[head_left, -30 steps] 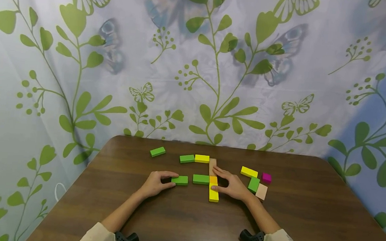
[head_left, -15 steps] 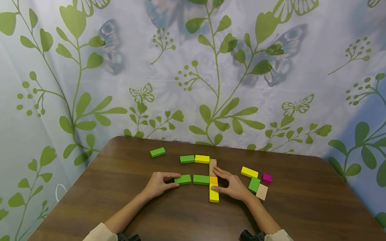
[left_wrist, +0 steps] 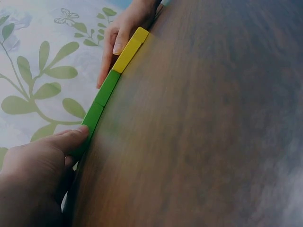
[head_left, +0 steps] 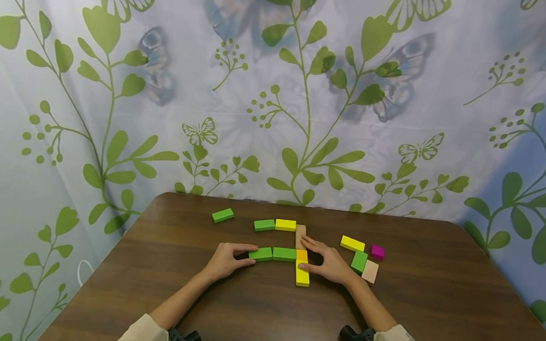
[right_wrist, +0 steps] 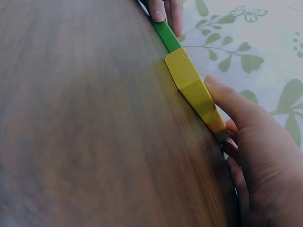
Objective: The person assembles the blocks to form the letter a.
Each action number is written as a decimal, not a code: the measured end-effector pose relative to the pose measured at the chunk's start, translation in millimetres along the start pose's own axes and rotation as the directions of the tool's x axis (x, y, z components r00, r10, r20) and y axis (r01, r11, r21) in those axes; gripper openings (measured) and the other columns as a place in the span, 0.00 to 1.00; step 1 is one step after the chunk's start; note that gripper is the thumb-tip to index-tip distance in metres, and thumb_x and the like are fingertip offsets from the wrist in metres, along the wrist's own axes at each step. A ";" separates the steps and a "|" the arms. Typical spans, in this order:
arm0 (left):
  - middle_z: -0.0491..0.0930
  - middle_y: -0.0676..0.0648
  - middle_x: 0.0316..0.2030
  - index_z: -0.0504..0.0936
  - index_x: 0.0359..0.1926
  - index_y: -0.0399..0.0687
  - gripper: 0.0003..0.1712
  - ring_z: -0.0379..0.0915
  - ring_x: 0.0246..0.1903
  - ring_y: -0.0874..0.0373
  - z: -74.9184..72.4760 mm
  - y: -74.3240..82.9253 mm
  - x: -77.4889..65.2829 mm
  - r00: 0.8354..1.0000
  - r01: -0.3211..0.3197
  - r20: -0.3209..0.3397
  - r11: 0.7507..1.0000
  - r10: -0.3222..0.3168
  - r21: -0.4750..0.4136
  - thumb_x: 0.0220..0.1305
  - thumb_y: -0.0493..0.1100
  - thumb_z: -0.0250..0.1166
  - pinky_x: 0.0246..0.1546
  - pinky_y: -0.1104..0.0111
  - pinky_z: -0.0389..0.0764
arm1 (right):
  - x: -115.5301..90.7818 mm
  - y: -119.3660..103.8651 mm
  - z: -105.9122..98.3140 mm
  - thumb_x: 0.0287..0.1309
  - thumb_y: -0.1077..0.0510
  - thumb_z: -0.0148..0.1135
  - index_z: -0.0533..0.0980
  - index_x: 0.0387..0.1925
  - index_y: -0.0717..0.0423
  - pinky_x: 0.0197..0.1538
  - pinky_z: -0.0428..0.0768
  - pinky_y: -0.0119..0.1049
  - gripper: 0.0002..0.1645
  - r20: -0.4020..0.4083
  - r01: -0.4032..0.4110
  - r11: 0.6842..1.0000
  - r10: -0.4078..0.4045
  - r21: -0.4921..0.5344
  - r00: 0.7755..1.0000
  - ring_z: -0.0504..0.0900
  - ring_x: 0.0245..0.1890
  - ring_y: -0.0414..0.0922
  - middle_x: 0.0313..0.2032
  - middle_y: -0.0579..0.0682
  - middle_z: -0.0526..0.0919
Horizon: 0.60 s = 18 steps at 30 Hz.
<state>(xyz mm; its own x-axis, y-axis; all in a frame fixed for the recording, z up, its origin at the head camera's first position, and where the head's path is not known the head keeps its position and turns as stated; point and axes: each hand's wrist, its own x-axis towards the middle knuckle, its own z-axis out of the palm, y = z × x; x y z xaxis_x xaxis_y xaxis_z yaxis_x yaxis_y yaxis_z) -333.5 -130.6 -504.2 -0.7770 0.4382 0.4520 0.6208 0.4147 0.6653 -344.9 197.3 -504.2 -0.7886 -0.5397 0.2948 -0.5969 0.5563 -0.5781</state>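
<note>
- Green block (head_left: 261,254) in the lower middle of the head view, lying on the brown table (head_left: 263,312), its right end touching a second green block (head_left: 284,254).
- Left hand (head_left: 224,261), left of it: thumb and fingers clamped on its left end.
- Right hand (head_left: 331,264), right of centre: thumb and fingers apart, thumb on a yellow block (head_left: 302,278), a fingertip at a tan block (head_left: 300,233) above.
- Magenta block (head_left: 377,252) farther right; leaf-patterned curtain (head_left: 239,102) filling the top of the frame.
</note>
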 end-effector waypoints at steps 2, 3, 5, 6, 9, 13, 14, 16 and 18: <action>0.81 0.52 0.45 0.83 0.48 0.47 0.20 0.76 0.47 0.60 -0.2 -0.3 -0.2 1.000 0.005 0.005 1.000 -0.005 -0.001 0.53 0.45 0.70 0.45 0.67 0.77 | 0.0 -0.4 -0.3 0.51 0.38 0.63 0.62 0.67 0.51 0.59 0.61 0.59 0.44 0.003 -0.005 1.000 0.005 0.005 1.000 0.59 0.65 0.54 0.67 0.47 0.59; 0.81 0.52 0.45 0.83 0.48 0.47 0.20 0.76 0.48 0.60 -0.3 -0.3 -0.2 1.000 0.007 0.007 1.000 -0.007 -0.002 0.53 0.45 0.70 0.45 0.67 0.77 | 0.1 -0.3 -0.4 0.51 0.38 0.63 0.62 0.67 0.51 0.59 0.61 0.59 0.44 0.003 -0.005 1.000 0.005 0.006 1.000 0.59 0.65 0.54 0.67 0.47 0.59; 0.81 0.52 0.45 0.83 0.48 0.47 0.20 0.75 0.48 0.60 -0.3 -0.3 -0.2 1.000 0.010 0.009 1.000 -0.010 0.000 0.53 0.45 0.69 0.45 0.67 0.77 | 0.3 0.1 -0.4 0.51 0.38 0.63 0.62 0.67 0.50 0.59 0.61 0.59 0.44 0.003 -0.006 1.000 0.006 0.007 1.000 0.58 0.65 0.54 0.67 0.47 0.59; 0.81 0.52 0.45 0.82 0.48 0.47 0.20 0.75 0.48 0.60 -0.4 -0.3 -0.2 1.000 0.010 0.010 1.000 -0.010 0.000 0.53 0.46 0.69 0.45 0.67 0.77 | 0.4 0.3 -0.3 0.51 0.39 0.63 0.62 0.67 0.51 0.59 0.61 0.59 0.44 0.003 -0.004 1.000 0.004 0.007 1.000 0.58 0.65 0.54 0.67 0.47 0.59; 0.81 0.52 0.45 0.82 0.48 0.47 0.21 0.75 0.48 0.59 -0.5 -0.1 -0.2 1.000 0.010 0.010 1.000 -0.009 0.000 0.52 0.46 0.70 0.45 0.66 0.77 | 0.5 1.3 0.2 0.52 0.38 0.63 0.62 0.67 0.51 0.59 0.61 0.59 0.44 0.000 -0.003 1.000 0.003 0.002 1.000 0.59 0.65 0.54 0.67 0.47 0.59; 0.81 0.52 0.45 0.82 0.48 0.47 0.21 0.75 0.48 0.60 -0.7 0.3 -0.4 1.000 0.015 0.014 1.000 -0.015 -0.004 0.52 0.45 0.70 0.45 0.66 0.77 | 0.6 2.8 0.8 0.51 0.37 0.63 0.62 0.67 0.49 0.59 0.61 0.59 0.45 0.003 -0.016 1.000 0.016 -0.001 1.000 0.58 0.65 0.53 0.67 0.46 0.59; 0.81 0.52 0.45 0.82 0.49 0.47 0.21 0.75 0.48 0.60 -0.8 0.3 -0.3 1.000 0.015 0.015 1.000 -0.015 -0.004 0.52 0.46 0.70 0.46 0.66 0.77 | 0.6 3.1 0.7 0.51 0.37 0.63 0.62 0.67 0.49 0.60 0.61 0.58 0.45 0.005 -0.021 1.000 0.021 -0.001 1.000 0.58 0.65 0.52 0.67 0.45 0.58; 0.81 0.52 0.45 0.82 0.49 0.47 0.21 0.75 0.48 0.60 -0.9 0.2 -0.1 1.000 0.018 0.012 1.000 -0.018 0.007 0.53 0.47 0.69 0.45 0.65 0.77 | 0.8 3.2 0.6 0.51 0.36 0.62 0.62 0.67 0.48 0.60 0.60 0.58 0.45 0.008 -0.028 1.000 0.028 -0.001 1.000 0.58 0.65 0.52 0.67 0.44 0.58; 0.81 0.52 0.45 0.82 0.49 0.46 0.21 0.76 0.47 0.60 -1.5 -0.4 1.0 1.000 0.014 0.000 1.000 -0.014 0.023 0.54 0.48 0.68 0.44 0.64 0.77 | 0.9 3.0 0.1 0.51 0.36 0.62 0.62 0.67 0.48 0.60 0.60 0.58 0.45 0.011 -0.029 1.000 0.029 0.000 1.000 0.58 0.65 0.51 0.67 0.44 0.58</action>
<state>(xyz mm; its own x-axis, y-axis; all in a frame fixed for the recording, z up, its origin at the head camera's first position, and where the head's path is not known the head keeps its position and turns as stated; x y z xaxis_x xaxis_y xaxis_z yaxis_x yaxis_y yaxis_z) -334.7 -131.5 -503.2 -0.7856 0.4325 0.4425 0.6121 0.4390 0.6577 -347.4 198.5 -505.7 -0.8038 -0.5303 0.2694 -0.5737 0.5715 -0.5867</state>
